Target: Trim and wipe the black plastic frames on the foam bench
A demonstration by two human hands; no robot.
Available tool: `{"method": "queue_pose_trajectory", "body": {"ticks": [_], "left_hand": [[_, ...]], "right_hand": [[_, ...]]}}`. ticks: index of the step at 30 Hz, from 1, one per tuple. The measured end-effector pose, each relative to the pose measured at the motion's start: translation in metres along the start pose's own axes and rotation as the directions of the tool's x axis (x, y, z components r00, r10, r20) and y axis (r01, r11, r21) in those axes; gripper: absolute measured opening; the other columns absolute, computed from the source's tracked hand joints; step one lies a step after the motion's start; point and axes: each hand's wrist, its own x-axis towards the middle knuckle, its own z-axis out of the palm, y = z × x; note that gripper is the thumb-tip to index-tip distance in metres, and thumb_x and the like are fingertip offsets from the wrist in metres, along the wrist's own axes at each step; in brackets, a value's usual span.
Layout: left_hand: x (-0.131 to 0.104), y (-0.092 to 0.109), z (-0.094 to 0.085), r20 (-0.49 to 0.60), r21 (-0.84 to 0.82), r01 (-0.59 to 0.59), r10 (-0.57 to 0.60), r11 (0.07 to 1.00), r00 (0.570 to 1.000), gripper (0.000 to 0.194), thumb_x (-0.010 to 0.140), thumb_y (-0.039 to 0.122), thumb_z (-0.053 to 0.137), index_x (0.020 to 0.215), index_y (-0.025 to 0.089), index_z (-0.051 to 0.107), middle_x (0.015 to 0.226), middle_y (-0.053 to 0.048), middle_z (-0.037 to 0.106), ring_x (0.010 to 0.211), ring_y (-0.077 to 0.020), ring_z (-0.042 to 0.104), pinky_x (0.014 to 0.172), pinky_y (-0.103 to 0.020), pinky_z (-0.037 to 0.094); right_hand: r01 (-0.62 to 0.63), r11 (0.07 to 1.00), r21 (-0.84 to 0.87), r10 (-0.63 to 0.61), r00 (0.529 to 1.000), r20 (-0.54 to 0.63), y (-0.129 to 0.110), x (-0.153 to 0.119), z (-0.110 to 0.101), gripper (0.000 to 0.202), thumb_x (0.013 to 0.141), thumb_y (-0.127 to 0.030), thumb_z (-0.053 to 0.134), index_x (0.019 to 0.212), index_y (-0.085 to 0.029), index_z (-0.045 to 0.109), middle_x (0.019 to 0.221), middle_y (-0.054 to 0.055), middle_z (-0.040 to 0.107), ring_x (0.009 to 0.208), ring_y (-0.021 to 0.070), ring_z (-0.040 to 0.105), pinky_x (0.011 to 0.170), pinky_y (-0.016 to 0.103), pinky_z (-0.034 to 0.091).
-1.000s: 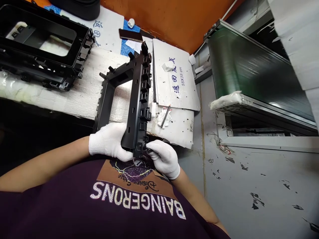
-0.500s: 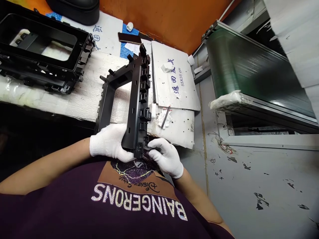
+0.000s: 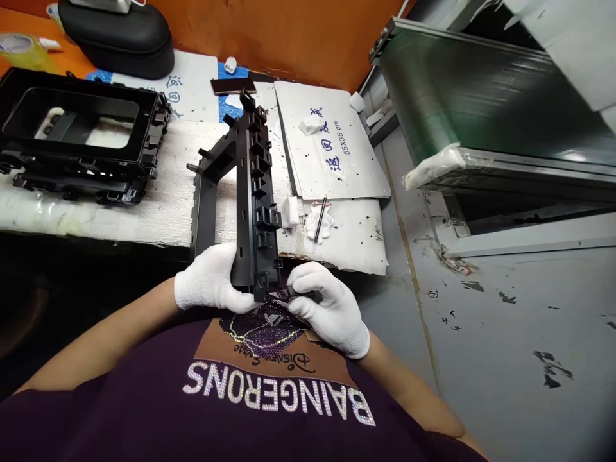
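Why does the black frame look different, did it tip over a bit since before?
Yes. The black frame has tipped slightly left: its top now leans away from the white lettered sheet.

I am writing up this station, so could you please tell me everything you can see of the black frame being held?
The black frame looks like matte moulded plastic: a rectangular open frame with clips, tabs and pegs along its edges. It is held upright on edge, near end at the person's chest, far end over the white bench. The gloved left hand grips its lower end; the gloved right hand pinches at its bottom corner.
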Motion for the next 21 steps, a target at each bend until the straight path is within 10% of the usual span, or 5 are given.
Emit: {"method": "queue_pose_trajectory", "body": {"ticks": [10, 21], "left_hand": [[0.002, 0.018, -0.001, -0.030, -0.141, -0.195, 0.193, 0.971, 0.981, 0.025, 0.064, 0.034, 0.071, 0.080, 0.017, 0.062, 0.073, 0.003, 0.069, 0.064, -0.0141, 0.062, 0.060, -0.025, 0.054], [-0.002, 0.004, 0.002, 0.003, -0.119, -0.140, 0.142, 0.983, 0.990, 0.027, 0.062, 0.033, 0.073, 0.081, 0.017, 0.061, 0.074, 0.003, 0.066, 0.066, -0.0129, 0.059, 0.061, -0.024, 0.052]], "right_hand": [[-0.038, 0.994, 0.106, 0.047, 0.995, -0.083, 0.004, -0.002, 0.014, 0.024, 0.090, -0.039, 0.076, 0.081, -0.023, 0.059, 0.084, 0.001, 0.061, 0.077, 0.0151, 0.061, 0.071, 0.031, 0.052], [-0.044, 0.985, 0.168, 0.063, 0.992, -0.110, 0.003, -0.003, 0.020, 0.029, 0.088, -0.040, 0.077, 0.078, -0.022, 0.057, 0.082, 0.000, 0.059, 0.072, 0.0139, 0.058, 0.070, 0.030, 0.051]]}}
